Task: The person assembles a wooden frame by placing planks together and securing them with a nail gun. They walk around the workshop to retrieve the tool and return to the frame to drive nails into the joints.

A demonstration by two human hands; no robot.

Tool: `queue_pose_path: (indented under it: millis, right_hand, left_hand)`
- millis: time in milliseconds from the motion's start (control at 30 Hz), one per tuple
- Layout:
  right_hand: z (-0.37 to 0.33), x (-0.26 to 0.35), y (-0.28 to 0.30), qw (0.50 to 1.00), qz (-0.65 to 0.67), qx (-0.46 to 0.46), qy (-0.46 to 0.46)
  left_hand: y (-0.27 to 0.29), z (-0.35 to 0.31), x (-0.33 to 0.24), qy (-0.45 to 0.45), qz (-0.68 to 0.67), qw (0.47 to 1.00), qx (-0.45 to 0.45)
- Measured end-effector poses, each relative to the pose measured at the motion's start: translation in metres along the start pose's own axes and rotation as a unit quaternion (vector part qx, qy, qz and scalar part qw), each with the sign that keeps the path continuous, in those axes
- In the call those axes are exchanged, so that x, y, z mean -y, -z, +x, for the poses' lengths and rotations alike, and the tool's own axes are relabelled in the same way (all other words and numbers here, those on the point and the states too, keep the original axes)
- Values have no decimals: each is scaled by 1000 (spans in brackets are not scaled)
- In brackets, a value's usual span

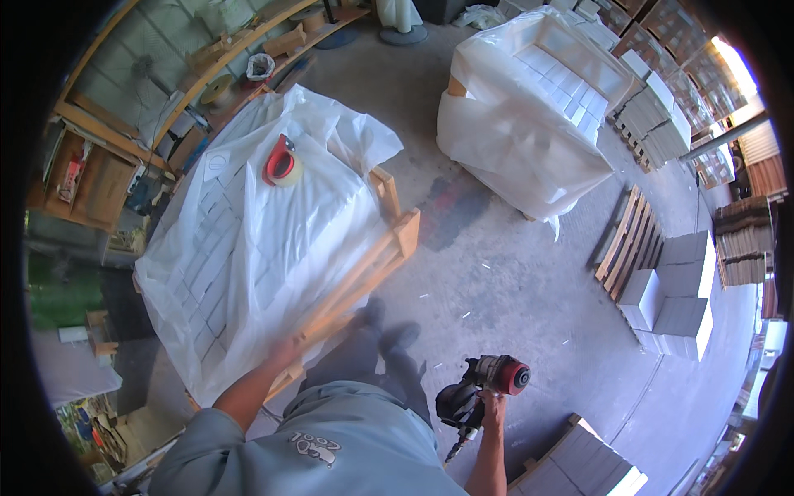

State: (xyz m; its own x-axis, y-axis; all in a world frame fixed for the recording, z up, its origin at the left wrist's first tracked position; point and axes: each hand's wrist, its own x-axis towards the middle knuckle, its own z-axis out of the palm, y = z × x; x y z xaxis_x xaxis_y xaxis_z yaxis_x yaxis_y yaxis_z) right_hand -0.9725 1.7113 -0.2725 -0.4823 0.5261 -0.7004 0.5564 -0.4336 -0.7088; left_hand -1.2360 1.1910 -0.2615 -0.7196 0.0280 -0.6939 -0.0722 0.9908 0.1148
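My right hand (493, 404) is wrapped round the grip of a coil nail gun (497, 376) with a red and black head, held out over the floor. A fitting hangs below its handle. My left hand (287, 350), somewhat blurred, is closed at the near end of a wooden frame (364, 267). That frame leans along the right side of a pallet load draped in white plastic film (331, 207). Rows of white boxes show through the film. On top lies a red tape dispenser (279, 165) with a roll of tape.
A second film-wrapped crate (513, 140) of white boxes stands ahead on the right. Further right are a bare pallet (628, 240) and stacked white boxes (682, 285). Another box stack (579, 463) is close by my right arm. Wooden shelving (91, 178) lines the left.
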Motion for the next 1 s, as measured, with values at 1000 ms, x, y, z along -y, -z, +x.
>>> queue_pose_path:
  millis: [1000]
  right_hand:
    - [-29, 141, -274, 853, -473, 129, 180]
  left_hand:
    - [56, -5, -282, 40, -629, 733, 253]
